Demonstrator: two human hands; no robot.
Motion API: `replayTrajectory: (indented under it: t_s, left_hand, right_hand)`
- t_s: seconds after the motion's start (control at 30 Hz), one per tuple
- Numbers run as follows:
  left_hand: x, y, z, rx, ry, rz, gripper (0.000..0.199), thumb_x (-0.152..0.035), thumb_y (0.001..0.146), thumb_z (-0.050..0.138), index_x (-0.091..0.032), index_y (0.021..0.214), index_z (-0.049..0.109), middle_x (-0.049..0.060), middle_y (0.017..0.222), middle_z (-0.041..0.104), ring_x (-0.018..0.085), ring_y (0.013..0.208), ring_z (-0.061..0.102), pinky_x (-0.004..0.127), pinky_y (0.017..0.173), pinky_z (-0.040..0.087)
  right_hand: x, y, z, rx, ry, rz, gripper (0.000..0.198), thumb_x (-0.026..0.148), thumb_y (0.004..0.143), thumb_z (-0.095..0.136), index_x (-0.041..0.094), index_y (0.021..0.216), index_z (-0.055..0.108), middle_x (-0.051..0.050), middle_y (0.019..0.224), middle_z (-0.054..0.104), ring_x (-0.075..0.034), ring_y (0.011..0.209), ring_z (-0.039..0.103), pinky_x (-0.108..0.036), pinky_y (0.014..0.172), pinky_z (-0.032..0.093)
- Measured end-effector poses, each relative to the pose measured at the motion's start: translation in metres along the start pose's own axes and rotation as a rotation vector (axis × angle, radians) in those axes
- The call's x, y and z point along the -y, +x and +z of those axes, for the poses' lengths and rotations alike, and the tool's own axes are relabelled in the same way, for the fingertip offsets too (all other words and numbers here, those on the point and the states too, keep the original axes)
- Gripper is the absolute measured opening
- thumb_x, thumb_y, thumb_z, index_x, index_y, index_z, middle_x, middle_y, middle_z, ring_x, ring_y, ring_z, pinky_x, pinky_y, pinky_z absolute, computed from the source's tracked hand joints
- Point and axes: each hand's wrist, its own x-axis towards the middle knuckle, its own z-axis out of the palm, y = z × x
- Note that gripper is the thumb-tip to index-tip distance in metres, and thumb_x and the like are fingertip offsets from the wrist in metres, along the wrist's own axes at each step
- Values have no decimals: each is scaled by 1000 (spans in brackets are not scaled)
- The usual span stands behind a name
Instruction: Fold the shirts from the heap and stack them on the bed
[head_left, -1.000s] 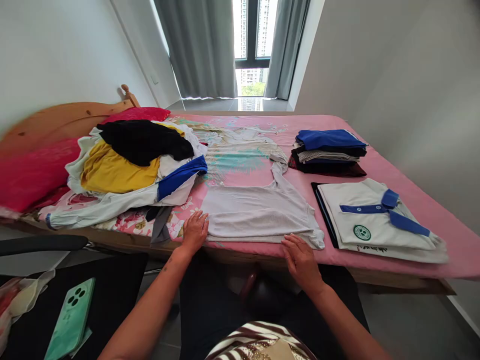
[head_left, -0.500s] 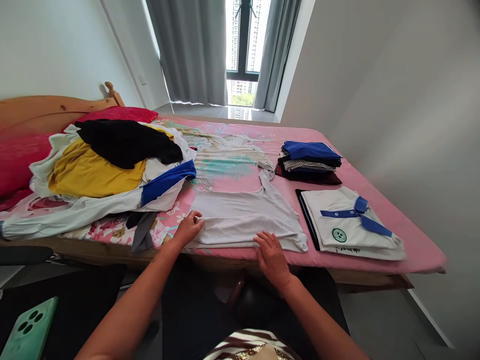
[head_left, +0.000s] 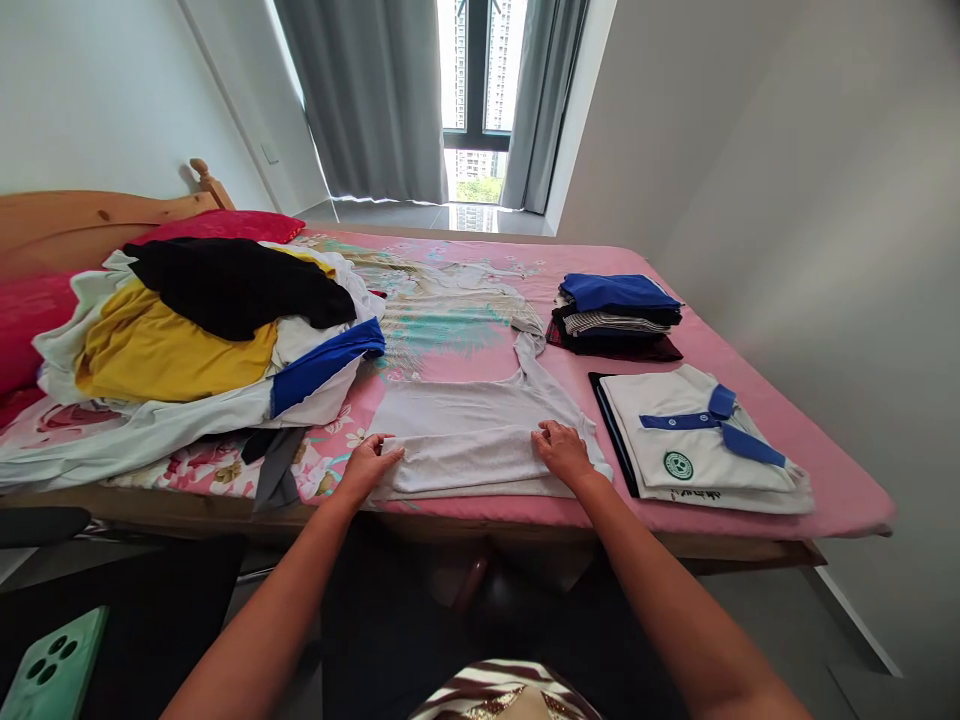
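Note:
A white long-sleeved shirt (head_left: 469,410) lies on the bed's near edge, its front part folded over in a band, one sleeve stretching back toward the middle of the bed. My left hand (head_left: 371,466) pinches the left end of that band between thumb and fingers. At the band's right end, my right hand (head_left: 564,452) has its fingers curled on the upper fold. To the right lies a folded white polo shirt (head_left: 660,450) with a blue collar and a green round badge, over a dark garment.
A heap of loose clothes, with a yellow garment (head_left: 172,345) and a black one (head_left: 240,285), covers the left of the bed. Behind the polo stands a stack of folded clothes topped by a blue garment (head_left: 619,292). A green phone (head_left: 56,665) rests at lower left.
My right hand has moved up and right from the shirt's near edge to the band's upper fold, its fingers now curled. My left hand has closed on the band's left end.

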Motion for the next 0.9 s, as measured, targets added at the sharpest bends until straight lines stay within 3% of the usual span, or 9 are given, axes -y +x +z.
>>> replayTrajectory:
  t_s: [0.1, 0.17, 0.33, 0.4, 0.5, 0.6, 0.67, 0.8, 0.9]
  left_hand:
    - [-19, -11, 6, 52, -176, -10, 58, -50, 52, 73, -16, 97, 61, 2, 83, 66, 19, 78, 62, 28, 67, 48]
    - [-37, -21, 12, 65, -294, -41, 61, -51, 51, 75, -16, 98, 59, 2, 85, 65, 17, 75, 61, 27, 65, 48]
    - [-106, -44, 38, 113, -606, -39, 62, -43, 53, 79, -18, 102, 52, -1, 80, 61, 11, 65, 58, 24, 59, 47]
    - [-134, -50, 52, 210, -712, -10, 58, -40, 57, 78, -18, 104, 51, -2, 78, 60, 10, 62, 58, 22, 57, 46]
    - [-155, -55, 73, 301, -764, 75, 50, -42, 69, 69, -18, 108, 49, -1, 79, 60, 11, 63, 60, 24, 58, 48]
    - [-137, -57, 89, 191, -576, 251, 33, -40, 80, 59, -19, 105, 52, 1, 82, 61, 15, 74, 63, 29, 65, 51]
    - [-108, -58, 97, 139, -299, 398, 18, -32, 82, 56, -19, 94, 59, 3, 83, 62, 16, 80, 62, 31, 74, 51]
    - [-55, -62, 119, 287, 152, 645, 20, -16, 84, 47, -20, 88, 66, 6, 93, 67, 17, 93, 62, 34, 88, 49]
    - [-44, -61, 139, 431, 312, 794, 31, -10, 84, 41, -20, 98, 67, 7, 108, 67, 18, 111, 58, 34, 99, 44]
  right_hand:
    - [3, 0, -5, -48, 25, -29, 28, 32, 81, 52, 18, 103, 63, -10, 100, 65, -27, 99, 56, -43, 87, 43]
    - [12, -14, -8, -151, 87, -143, 36, 29, 78, 53, 16, 112, 57, -11, 110, 61, -27, 105, 53, -44, 93, 42]
    - [67, -72, -2, -124, 203, -517, 84, 46, 69, 67, 14, 139, 33, -17, 141, 39, -32, 133, 31, -51, 110, 25]
    - [90, -79, 4, -120, 352, -503, 82, 47, 72, 65, 14, 139, 34, -17, 142, 38, -32, 134, 30, -51, 111, 24]
    - [106, -60, 3, -95, 779, -254, 47, 47, 85, 49, 15, 120, 54, -12, 121, 59, -26, 115, 52, -44, 99, 41]
    - [98, -21, -24, -52, 1135, 154, 42, 53, 83, 51, 15, 94, 62, -6, 85, 68, -22, 84, 63, -35, 74, 53]
    - [86, 6, -53, -67, 1291, 316, 39, 53, 79, 58, 16, 92, 62, -3, 78, 67, -19, 75, 64, -31, 64, 54]
    - [66, 47, -106, -96, 1438, 291, 31, 47, 78, 63, 18, 90, 61, -1, 79, 67, -15, 72, 64, -26, 61, 53]
    - [57, 67, -126, -156, 1425, 170, 30, 46, 76, 66, 18, 83, 60, 0, 75, 66, -15, 70, 65, -25, 60, 53]
